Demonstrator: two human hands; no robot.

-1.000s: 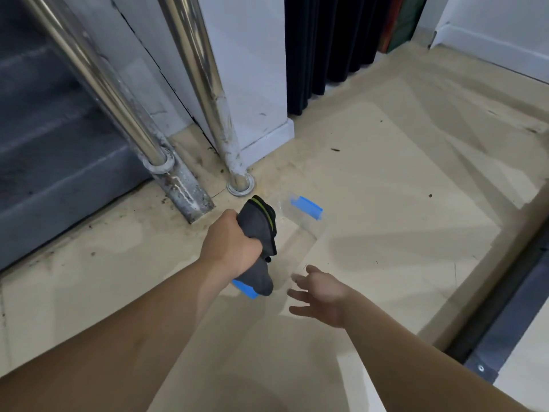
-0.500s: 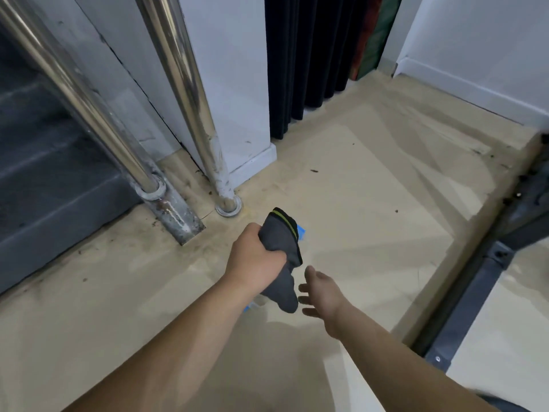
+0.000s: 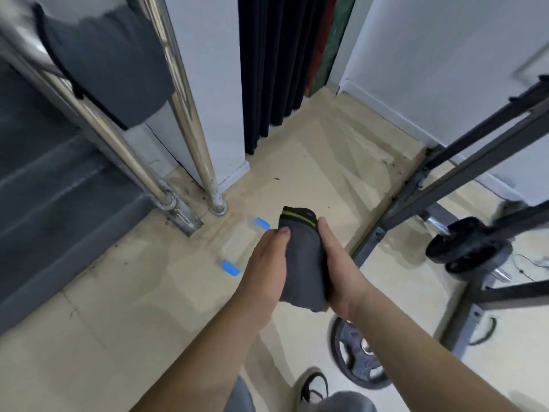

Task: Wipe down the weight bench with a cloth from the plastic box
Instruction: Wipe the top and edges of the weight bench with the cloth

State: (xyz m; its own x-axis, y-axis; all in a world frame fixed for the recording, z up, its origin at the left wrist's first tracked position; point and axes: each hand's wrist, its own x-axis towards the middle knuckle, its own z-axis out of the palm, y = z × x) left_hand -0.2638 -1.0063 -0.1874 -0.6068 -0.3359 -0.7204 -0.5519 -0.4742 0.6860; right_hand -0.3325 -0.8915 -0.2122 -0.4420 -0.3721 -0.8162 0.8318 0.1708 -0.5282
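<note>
A folded dark grey cloth (image 3: 303, 257) with a yellow-green stripe at its top is held between both hands above the floor. My left hand (image 3: 267, 263) grips its left side and my right hand (image 3: 338, 272) grips its right side. The clear plastic box (image 3: 239, 243) with blue clips lies on the floor to the left of my hands, near the railing posts. A dark metal frame (image 3: 445, 176) of the weight equipment stands to the right; the bench pad itself is out of view.
Two steel railing posts (image 3: 190, 138) and grey stairs (image 3: 44, 188) stand at left, with a grey garment (image 3: 107, 58) hung on the rail. A barbell with a black plate (image 3: 463, 248) lies at right. Another weight plate (image 3: 356, 355) lies on the floor by my shoe (image 3: 312, 388).
The view has risen and swung right, bringing the frame and weight plates into sight. My right hand has closed on the cloth, which my left hand alone held before. The box is now uncovered.
</note>
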